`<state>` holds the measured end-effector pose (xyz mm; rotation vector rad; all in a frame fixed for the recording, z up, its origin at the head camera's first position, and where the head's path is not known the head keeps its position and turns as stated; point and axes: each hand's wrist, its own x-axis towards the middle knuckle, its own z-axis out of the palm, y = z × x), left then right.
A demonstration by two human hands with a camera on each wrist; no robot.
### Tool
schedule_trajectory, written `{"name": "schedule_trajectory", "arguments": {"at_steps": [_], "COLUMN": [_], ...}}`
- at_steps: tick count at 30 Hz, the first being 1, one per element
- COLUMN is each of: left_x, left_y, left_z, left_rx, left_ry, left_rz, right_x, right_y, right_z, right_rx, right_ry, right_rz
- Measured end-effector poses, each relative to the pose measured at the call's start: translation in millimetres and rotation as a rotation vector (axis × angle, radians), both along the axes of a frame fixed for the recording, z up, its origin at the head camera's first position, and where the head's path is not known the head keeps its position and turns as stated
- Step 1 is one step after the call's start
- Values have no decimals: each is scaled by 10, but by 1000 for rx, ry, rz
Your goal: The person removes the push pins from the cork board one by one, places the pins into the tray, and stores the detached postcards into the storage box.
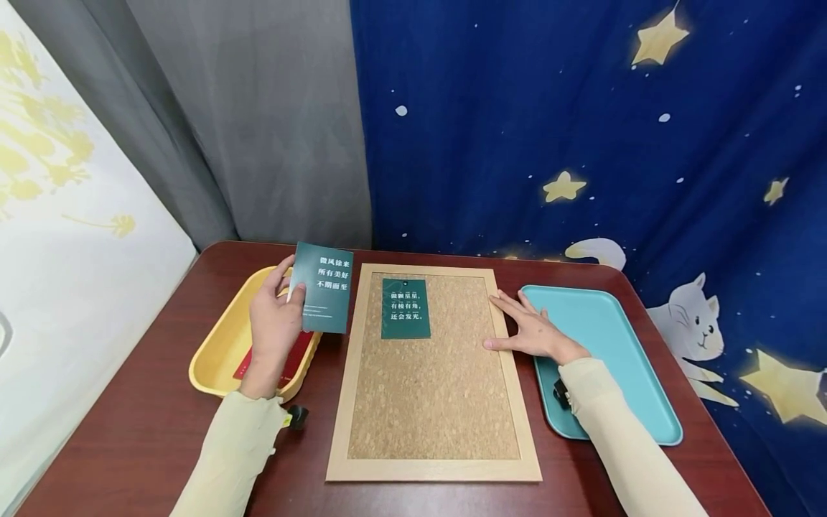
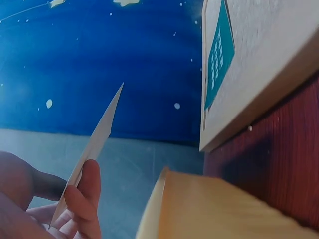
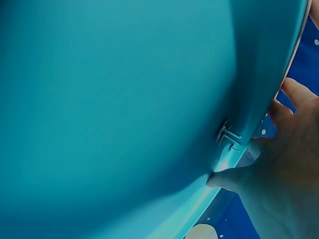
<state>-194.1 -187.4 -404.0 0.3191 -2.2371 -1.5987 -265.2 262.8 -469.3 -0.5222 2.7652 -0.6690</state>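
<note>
Green card (image 1: 321,287) sits left of centre in the head view, pinched in your left hand (image 1: 274,323): thumb on its printed face, fingers (image 2: 84,199) behind, so the white text faces you and stays readable. You hold it lifted above the yellow tray (image 1: 213,359), whose far right corner it overlaps, just beside the left rail of the cork board (image 1: 429,373). Red cards lie in the tray under your wrist. A second green card (image 1: 405,309) already lies flat on the cork near the board's upper left corner. Your right hand (image 1: 533,332) is released, fingers straight and spread, resting flat on the board's right frame rail, likely to keep the board from sliding on the tabletop (image 1: 129,431). The teal tray (image 1: 620,345) lies right of that hand, with a few small pins (image 3: 228,135) showing against its rim in the right wrist view.
</note>
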Motion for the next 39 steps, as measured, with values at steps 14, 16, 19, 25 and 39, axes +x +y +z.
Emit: {"name": "schedule_trajectory", "arguments": {"at_steps": [14, 16, 19, 25, 39], "left_x": [23, 36, 53, 68, 109], "left_y": [-281, -313, -360, -455, -618], "left_z": [-73, -81, -93, -133, -264], "left_rx": [-65, -76, -93, -130, -257], "left_ry": [-14, -18, -28, -50, -172], "left_rz": [59, 66, 84, 119, 152], "right_x": [-16, -17, -17, -13, -5], "right_y": [0, -1, 0, -6, -8], "right_z": [14, 9, 0, -5, -11], "right_rx": [-3, 1, 4, 4, 6], "right_ry": [-8, -7, -6, -4, -17], "right_rz": [-6, -7, -8, -8, -10]}}
